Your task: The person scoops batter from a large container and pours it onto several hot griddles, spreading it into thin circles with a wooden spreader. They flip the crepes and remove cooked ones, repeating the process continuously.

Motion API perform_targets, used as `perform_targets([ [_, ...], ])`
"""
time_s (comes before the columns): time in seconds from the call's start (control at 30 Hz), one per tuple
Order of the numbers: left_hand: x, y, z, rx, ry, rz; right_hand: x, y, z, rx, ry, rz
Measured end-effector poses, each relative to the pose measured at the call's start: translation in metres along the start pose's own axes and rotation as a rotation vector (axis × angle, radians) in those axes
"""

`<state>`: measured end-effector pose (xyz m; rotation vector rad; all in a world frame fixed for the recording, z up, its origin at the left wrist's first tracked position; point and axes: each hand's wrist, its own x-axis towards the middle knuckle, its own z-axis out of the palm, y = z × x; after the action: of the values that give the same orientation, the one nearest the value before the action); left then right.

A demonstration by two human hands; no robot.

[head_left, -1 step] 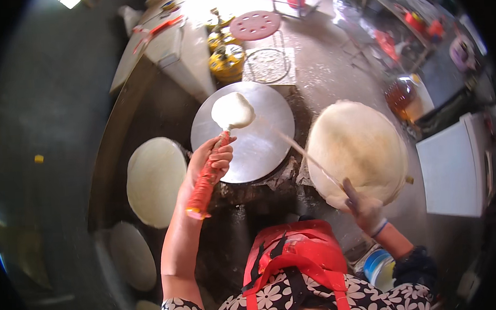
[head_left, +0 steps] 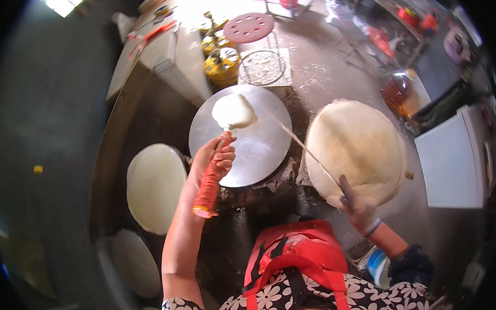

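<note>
My left hand (head_left: 214, 157) grips a red-wrapped handle (head_left: 208, 194), with a white blob of dough (head_left: 234, 111) at its upper end, over the round metal griddle (head_left: 212, 120). My right hand (head_left: 359, 208) is closed on a long thin stick (head_left: 316, 159) that slants up-left toward the griddle. Under and behind that stick lies a stack of large pale flatbreads (head_left: 363, 142), right of the griddle. A pale round sheet (head_left: 153, 186) lies left of the griddle.
Behind the griddle are yellow canisters (head_left: 219, 63), a pink round stool (head_left: 249, 27) and a pale side counter (head_left: 165, 52). A jug of amber liquid (head_left: 397, 94) and a white box (head_left: 447, 160) stand at right. A blue-and-white bucket (head_left: 380, 266) sits low right.
Between the two frames the view shifts slightly, with the griddle a little lower and left in the picture. Both hands keep their grips, and the dough blob stays over the griddle.
</note>
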<state>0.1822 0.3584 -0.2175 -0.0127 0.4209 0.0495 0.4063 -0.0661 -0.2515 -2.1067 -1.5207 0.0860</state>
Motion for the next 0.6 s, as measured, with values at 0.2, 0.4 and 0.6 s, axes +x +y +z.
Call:
perform_targets([
  [0.2, 0.09, -0.017, 0.021, 0.996, 0.463, 0.379, 0.046, -0.07, 0.092, 0.357, 0.167, 0.509],
  [0.4, 0.116, -0.004, -0.004, 1.702, 0.436, 0.537, 0.076, -0.105, 0.155, 0.317, 0.283, 0.576],
  [0.6, 0.129, 0.03, -0.033, 2.153, 0.469, 0.682, 0.081, -0.113, 0.175, 0.189, 0.162, 0.792],
])
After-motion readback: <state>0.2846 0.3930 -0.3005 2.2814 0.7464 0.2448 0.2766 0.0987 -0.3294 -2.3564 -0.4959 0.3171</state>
